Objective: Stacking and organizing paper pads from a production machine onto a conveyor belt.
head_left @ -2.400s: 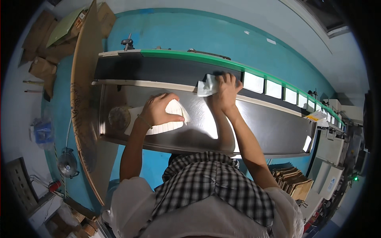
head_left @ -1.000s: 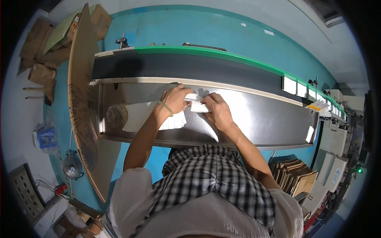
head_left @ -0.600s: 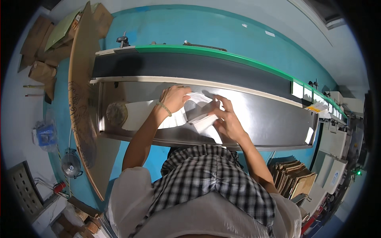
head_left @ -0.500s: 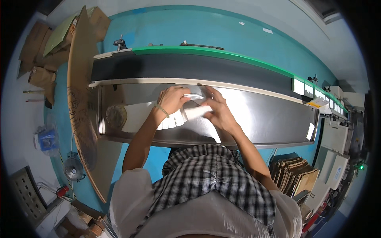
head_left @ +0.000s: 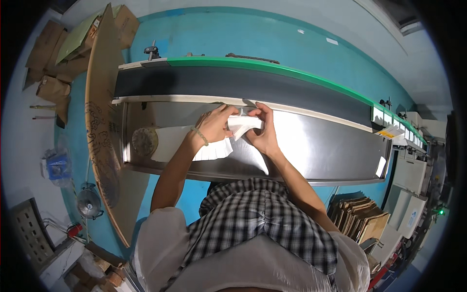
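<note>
A folded white paper-like piece [head_left: 247, 122] is held between my hands above the steel worktop. My left hand [head_left: 211, 126], wearing a beaded bracelet, pinches its left side with bent fingers. On its right side, my right hand [head_left: 265, 136] grips it between thumb and curled fingers. The exact kind of piece cannot be made out. Under my left wrist lies a long overlapping row of white pieces [head_left: 214, 151], fanned along the worktop. At that row's left end sits a round, yellowish, roll-like object [head_left: 145, 141].
The shiny steel worktop [head_left: 321, 146] has a raised rim. Behind it runs a dark conveyor belt [head_left: 272, 87] with a green edge rail [head_left: 292, 74]. A tall cardboard sheet [head_left: 102, 131] stands at the left. Flattened cardboard [head_left: 360, 214] is stacked lower right; a fan [head_left: 89, 202] sits lower left.
The white piece between my hands has been turned and folded up, showing more of its face. My right hand has drawn slightly left, nearer my left hand.
</note>
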Demonstrator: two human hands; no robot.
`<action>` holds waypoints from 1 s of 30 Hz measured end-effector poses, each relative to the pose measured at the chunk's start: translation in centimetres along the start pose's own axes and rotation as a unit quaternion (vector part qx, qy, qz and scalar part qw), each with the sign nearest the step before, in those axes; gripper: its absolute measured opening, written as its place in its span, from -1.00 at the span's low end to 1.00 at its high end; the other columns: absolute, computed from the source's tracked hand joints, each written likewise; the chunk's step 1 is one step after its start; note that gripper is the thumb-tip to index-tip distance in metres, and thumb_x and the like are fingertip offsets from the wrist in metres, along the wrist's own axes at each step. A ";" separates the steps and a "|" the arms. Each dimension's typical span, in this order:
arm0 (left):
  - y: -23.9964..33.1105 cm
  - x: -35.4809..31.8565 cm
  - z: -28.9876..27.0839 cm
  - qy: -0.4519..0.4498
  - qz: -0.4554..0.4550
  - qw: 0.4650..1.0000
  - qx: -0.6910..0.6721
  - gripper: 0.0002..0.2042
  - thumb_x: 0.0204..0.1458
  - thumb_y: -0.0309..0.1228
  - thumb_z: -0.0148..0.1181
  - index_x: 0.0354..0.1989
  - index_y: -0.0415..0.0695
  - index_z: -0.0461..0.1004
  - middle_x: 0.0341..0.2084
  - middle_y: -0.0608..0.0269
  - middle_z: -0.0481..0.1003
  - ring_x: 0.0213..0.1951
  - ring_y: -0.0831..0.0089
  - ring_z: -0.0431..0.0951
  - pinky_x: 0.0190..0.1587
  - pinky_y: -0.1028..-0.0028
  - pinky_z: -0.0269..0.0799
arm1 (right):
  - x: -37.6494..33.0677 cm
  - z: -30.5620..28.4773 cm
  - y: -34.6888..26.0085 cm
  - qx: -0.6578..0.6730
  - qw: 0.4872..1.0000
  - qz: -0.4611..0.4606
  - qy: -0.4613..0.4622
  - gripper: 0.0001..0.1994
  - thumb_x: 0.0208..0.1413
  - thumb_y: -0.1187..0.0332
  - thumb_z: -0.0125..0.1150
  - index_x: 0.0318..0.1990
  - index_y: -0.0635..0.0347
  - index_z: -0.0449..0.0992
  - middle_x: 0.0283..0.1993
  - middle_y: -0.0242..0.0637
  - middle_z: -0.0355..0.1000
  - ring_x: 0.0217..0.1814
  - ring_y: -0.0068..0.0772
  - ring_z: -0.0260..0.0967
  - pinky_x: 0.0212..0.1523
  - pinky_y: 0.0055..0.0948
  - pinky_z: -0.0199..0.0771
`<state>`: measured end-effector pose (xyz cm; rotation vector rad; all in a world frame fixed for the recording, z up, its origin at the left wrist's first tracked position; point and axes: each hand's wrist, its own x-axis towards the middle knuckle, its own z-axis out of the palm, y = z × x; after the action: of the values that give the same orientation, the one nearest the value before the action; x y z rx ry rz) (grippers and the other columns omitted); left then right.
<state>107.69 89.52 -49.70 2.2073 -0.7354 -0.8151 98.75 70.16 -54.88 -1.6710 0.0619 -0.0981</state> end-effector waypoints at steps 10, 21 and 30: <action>-0.5 0.1 -0.2 0.030 -0.003 0.999 -0.034 -0.27 -0.31 -0.47 0.55 0.10 -0.14 0.26 0.04 0.05 0.33 -0.04 -0.04 0.52 -0.02 0.11 0.48 | 0.6 0.6 -0.1 0.054 0.992 0.055 0.102 -0.44 -0.07 0.66 0.20 0.16 0.23 0.25 -0.15 -0.32 0.32 -0.07 -0.45 0.34 0.05 -0.47 0.36; -1.6 0.3 0.1 0.046 0.037 0.998 -0.007 -0.39 -0.19 -0.42 0.53 0.02 -0.20 0.28 -0.13 0.05 0.39 -0.13 0.12 0.55 -0.08 0.23 0.49 | 2.0 0.3 1.4 -0.010 0.997 0.030 0.071 -0.38 -0.06 0.63 0.11 0.24 0.25 0.16 -0.07 -0.26 0.28 0.01 -0.40 0.28 0.13 -0.42 0.30; -1.3 -0.8 -0.2 0.056 0.009 0.996 0.066 -0.50 -0.04 -0.43 0.41 0.08 -0.16 0.34 -0.22 0.11 0.52 -0.20 0.12 0.60 -0.19 0.27 0.54 | 7.8 -10.6 0.7 -0.444 0.824 -0.021 0.350 -0.40 0.08 0.42 0.30 0.26 0.32 0.19 0.05 0.04 0.34 0.00 -0.07 0.35 -0.02 -0.20 0.38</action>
<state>107.69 90.90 -50.26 2.3389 -0.7737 -0.6442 105.44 58.87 -54.27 -2.4828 0.7237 -0.8260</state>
